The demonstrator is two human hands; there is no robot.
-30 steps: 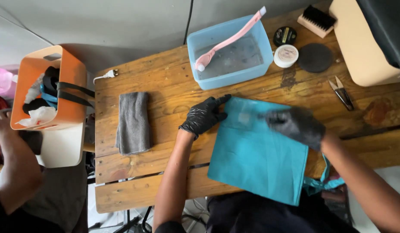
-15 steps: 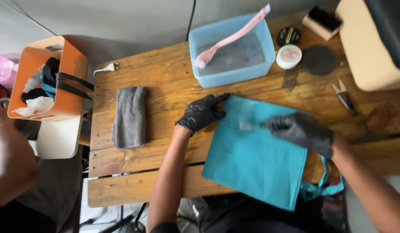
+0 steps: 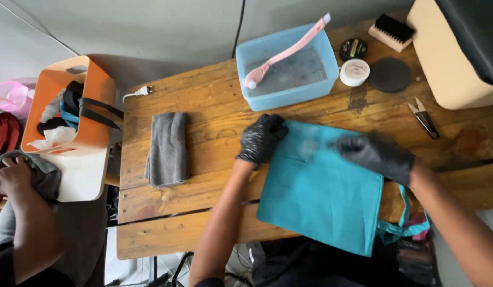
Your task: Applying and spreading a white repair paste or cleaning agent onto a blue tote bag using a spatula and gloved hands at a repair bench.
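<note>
Head view looks down on a worn wooden plank bench where a flat teal fabric tote bag lies at the near right, its lower corner and looped handles hanging past the near edge. Left hand, in a black glove, presses down on the bag's far left corner with fingers curled together on the cloth. Right hand, also black-gloved, rests on the bag's far right part; it is blurred, so I cannot tell whether it pinches the fabric or only lies flat on it.

Beyond the bag stands a pale blue plastic tub with a pink long-handled brush laid across it. To its right sit a small white round tin, a dark round lid, a wooden bristle brush and small snips. A folded grey cloth lies to the left. An orange carrier box stands off the bench's left end, near another person's hand.

With so much of the bag overhanging, it could slide off the near edge if the left hand lifts. A push toward the far side might also knock the tub and spill whatever it holds.
</note>
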